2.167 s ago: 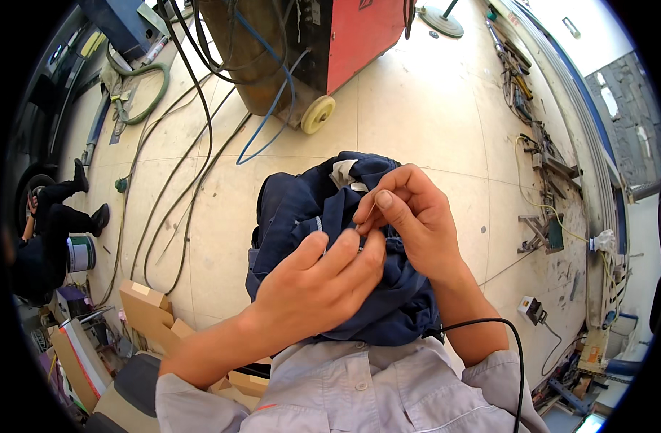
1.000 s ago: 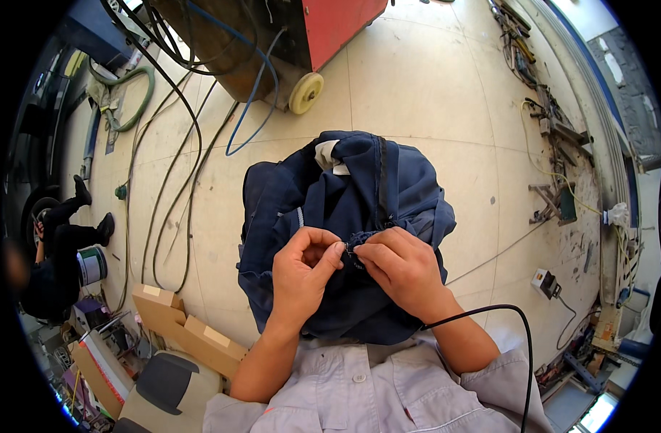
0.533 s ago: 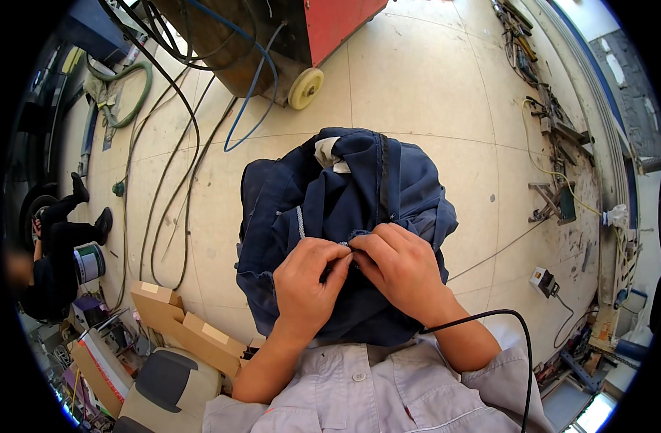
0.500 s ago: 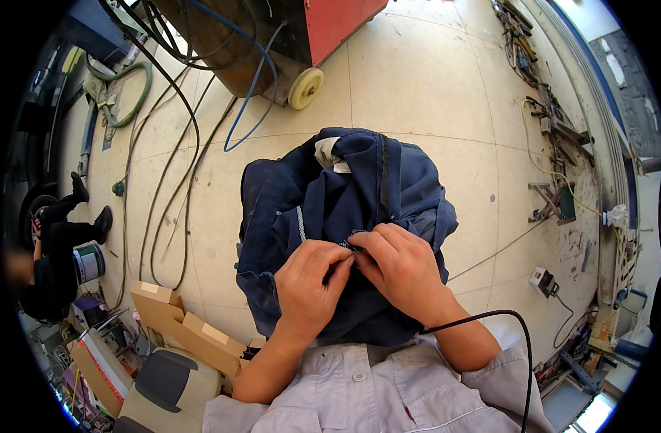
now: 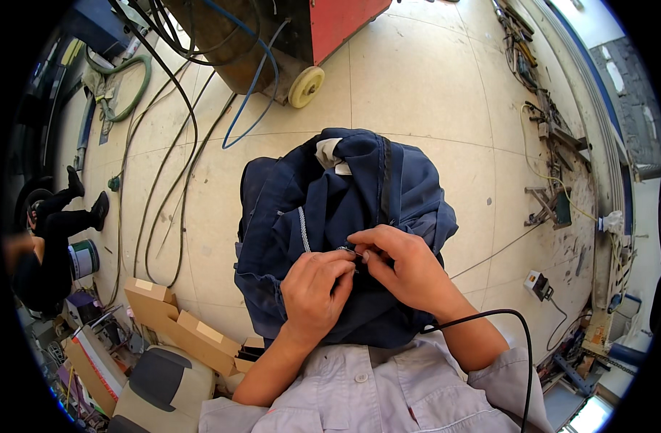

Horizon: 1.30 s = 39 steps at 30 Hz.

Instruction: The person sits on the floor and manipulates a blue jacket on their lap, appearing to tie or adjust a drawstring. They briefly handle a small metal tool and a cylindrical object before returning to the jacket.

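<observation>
A dark navy garment [image 5: 417, 195] with a pale inner patch [image 5: 328, 155] and a grey braided cord [image 5: 303, 229] lies bunched in front of my body. My left hand [image 5: 317, 292] is closed, thumb and forefinger pinching a fold of the garment around a small shiny bit too fine to name. Touching it from the right, my right hand [image 5: 406, 270] has thumb and forefinger closed on a thin object like a needle, partly hidden by the fingertips. A black cable [image 5: 514, 312] crosses my right forearm.
A red-and-dark wheeled machine [image 5: 337, 25] with hanging hoses stands ahead. Cables cross the tiled floor. A co-worker's dark-clothed legs [image 5: 67, 224] are by a car wheel at left. Cardboard [image 5: 186, 328] and a seat [image 5: 164, 382] lie lower left; metal tools [image 5: 554, 151] line the right.
Since 2.2 seconds ago my hands came down and together on the fabric. In the last half second both moved slightly toward me and right, and my right forefinger now reaches over the pinched spot.
</observation>
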Available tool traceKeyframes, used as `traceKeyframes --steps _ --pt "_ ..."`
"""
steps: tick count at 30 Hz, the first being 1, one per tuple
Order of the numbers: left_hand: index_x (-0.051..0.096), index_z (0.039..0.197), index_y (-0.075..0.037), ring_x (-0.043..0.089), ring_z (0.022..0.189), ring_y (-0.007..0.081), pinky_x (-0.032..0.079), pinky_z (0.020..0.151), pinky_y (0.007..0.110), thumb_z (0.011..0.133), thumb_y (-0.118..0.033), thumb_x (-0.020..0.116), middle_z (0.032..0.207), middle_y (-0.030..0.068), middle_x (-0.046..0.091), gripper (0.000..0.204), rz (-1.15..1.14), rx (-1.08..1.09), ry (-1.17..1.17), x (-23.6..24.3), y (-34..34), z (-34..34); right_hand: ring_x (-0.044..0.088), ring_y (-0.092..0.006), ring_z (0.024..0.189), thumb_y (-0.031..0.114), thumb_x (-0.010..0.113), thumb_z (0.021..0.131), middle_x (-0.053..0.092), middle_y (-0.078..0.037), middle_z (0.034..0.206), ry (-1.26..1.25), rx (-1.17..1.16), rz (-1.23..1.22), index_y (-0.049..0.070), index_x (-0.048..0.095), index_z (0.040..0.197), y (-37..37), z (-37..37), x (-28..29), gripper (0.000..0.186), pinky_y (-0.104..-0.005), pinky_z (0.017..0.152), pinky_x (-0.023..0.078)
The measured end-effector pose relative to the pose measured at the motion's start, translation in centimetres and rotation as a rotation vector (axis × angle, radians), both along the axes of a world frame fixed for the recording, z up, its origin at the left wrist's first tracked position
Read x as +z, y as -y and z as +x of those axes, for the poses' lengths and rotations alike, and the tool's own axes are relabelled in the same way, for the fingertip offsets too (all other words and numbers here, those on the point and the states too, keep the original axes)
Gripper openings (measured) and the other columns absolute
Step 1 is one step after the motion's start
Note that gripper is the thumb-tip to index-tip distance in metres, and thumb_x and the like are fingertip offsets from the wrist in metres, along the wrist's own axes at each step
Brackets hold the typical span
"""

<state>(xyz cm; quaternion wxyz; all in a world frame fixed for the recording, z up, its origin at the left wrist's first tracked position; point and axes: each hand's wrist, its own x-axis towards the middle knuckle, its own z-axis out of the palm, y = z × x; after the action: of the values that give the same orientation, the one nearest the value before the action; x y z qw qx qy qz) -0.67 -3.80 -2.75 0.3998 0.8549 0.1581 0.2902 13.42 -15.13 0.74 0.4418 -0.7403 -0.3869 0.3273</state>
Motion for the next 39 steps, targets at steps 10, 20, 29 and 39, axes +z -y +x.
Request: traceKeyframes --steps 10,20,29,39 --pt "0.064 0.091 -0.004 0.068 0.082 0.0274 0.053 0.071 0.035 0.075 0.006 0.075 0.095 0.0092 0.073 0.022 0.058 0.046 0.017 -0.4 0.2 0.0 0.067 -0.0303 0.093 -0.004 0.060 0.088 0.066 -0.015 0.100 -0.116 0.210 -0.036 0.000 0.066 0.112 -0.7 2.2 0.1 0.025 -0.0367 0.082 0.054" --pt "0.064 0.090 -0.003 0.067 0.081 0.0271 0.053 0.071 0.034 0.076 0.007 0.074 0.095 0.0094 0.073 0.020 -0.053 0.051 0.005 -0.7 0.1 -0.4 0.067 -0.0247 0.087 -0.005 0.063 0.087 0.064 -0.013 0.100 -0.140 0.242 -0.012 0.001 0.063 0.119 0.0 2.0 -0.4 0.033 -0.0353 0.078 0.054" --pt "0.064 0.089 -0.004 0.067 0.082 0.0269 0.053 0.071 0.034 0.075 0.007 0.074 0.095 0.0092 0.073 0.021 -0.068 0.037 0.003 -0.8 0.1 -0.5 0.065 -0.0165 0.078 0.000 0.065 0.090 0.066 -0.009 0.093 -0.071 0.015 -0.075 0.000 0.064 0.119 -0.6 0.9 -1.1 0.029 -0.0289 0.072 0.053" --pt "0.064 0.090 -0.004 0.067 0.082 0.0272 0.053 0.071 0.035 0.075 0.007 0.074 0.095 0.0088 0.073 0.021 -0.046 0.032 0.015 -0.8 0.1 -0.4 0.059 -0.0074 0.074 0.005 0.067 0.096 0.066 -0.003 0.088 -0.298 0.131 -0.145 0.000 0.065 0.103 -1.9 2.5 -1.8 0.009 -0.0238 0.066 0.048"
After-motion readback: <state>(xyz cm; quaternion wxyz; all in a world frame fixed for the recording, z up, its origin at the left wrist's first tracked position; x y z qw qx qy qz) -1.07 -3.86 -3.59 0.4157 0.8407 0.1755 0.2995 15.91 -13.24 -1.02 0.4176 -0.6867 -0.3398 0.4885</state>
